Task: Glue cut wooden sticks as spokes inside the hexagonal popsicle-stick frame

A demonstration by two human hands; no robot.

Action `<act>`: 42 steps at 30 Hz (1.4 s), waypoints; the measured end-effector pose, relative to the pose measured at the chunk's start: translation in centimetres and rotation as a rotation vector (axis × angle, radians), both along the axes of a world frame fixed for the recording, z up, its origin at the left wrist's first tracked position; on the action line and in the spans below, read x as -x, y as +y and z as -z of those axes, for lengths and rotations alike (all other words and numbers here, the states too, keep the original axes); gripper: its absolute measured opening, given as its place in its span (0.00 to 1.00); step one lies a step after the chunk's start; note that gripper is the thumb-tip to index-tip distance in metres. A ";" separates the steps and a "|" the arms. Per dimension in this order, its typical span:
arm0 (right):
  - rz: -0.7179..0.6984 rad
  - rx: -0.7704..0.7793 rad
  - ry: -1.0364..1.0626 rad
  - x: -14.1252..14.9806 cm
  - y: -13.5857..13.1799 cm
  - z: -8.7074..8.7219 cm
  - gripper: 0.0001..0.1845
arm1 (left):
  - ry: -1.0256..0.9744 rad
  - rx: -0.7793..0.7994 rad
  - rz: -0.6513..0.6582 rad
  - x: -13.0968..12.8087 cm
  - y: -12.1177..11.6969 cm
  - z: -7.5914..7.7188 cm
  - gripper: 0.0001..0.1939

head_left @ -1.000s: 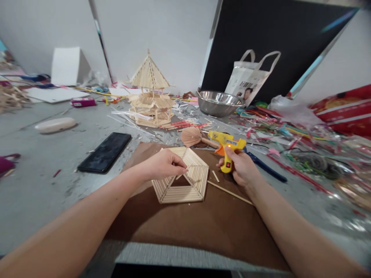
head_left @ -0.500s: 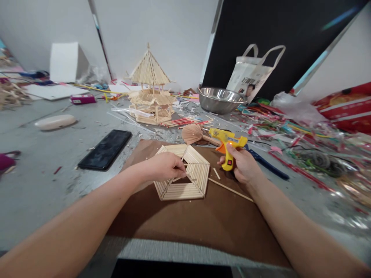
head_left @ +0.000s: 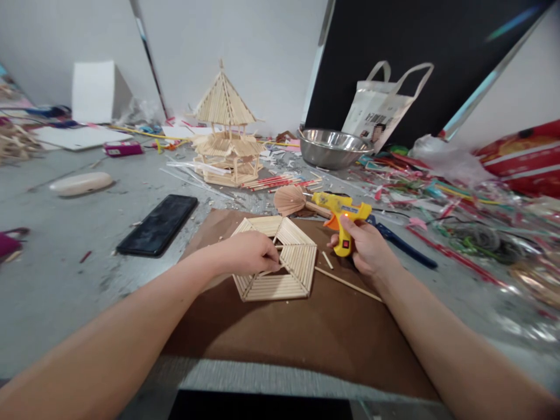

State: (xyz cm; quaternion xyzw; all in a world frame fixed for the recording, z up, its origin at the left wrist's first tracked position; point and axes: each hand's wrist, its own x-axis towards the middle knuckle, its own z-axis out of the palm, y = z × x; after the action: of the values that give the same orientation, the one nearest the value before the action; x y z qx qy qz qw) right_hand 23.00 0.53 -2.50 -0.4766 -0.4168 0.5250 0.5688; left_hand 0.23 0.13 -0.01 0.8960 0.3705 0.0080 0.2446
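We face a gray counter [head_left: 65, 280] backed by a white wall [head_left: 271, 52], with a black panel [head_left: 394, 35] at the rear right. Our stick frame [head_left: 300, 254] lies on brown paper [head_left: 306, 338], which stretches from it toward the counter's near edge. The phone [head_left: 158, 224] borders the paper's left side; scraps [head_left: 437, 201] crowd the right. Our left hand [head_left: 251, 254] bends over the frame, fingertips together, though we cannot tell what they pinch; our right hand [head_left: 370, 242] grips the glue gun [head_left: 339, 204].
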 end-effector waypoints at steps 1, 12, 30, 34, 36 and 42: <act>0.000 0.000 -0.001 0.0 0.0 0.0 0.15 | 0.006 0.000 0.000 0.0 0.0 0.0 0.11; 0.012 0.017 0.000 0.1 -0.1 -0.1 0.16 | 0.037 -0.038 0.043 -0.1 0.2 0.3 0.12; 0.004 0.008 -0.030 0.1 -0.1 -0.1 0.17 | 0.069 -0.040 0.050 -0.1 0.2 0.4 0.11; -0.005 0.003 -0.041 0.1 -0.2 0.0 0.17 | 0.076 -0.044 0.048 -0.1 0.1 0.3 0.11; -0.004 -0.001 -0.041 0.0 -0.2 0.0 0.17 | 0.078 -0.045 0.046 -0.2 0.1 0.3 0.12; 0.005 0.004 -0.030 0.0 -0.2 0.1 0.17 | 0.073 -0.025 0.027 -0.2 0.0 0.2 0.12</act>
State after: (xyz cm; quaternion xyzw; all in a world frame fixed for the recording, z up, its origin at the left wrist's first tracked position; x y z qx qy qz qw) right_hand 23.03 0.37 -2.60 -0.4866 -0.4231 0.5169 0.5630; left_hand 0.39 0.09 -0.23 0.9035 0.3671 -0.0233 0.2199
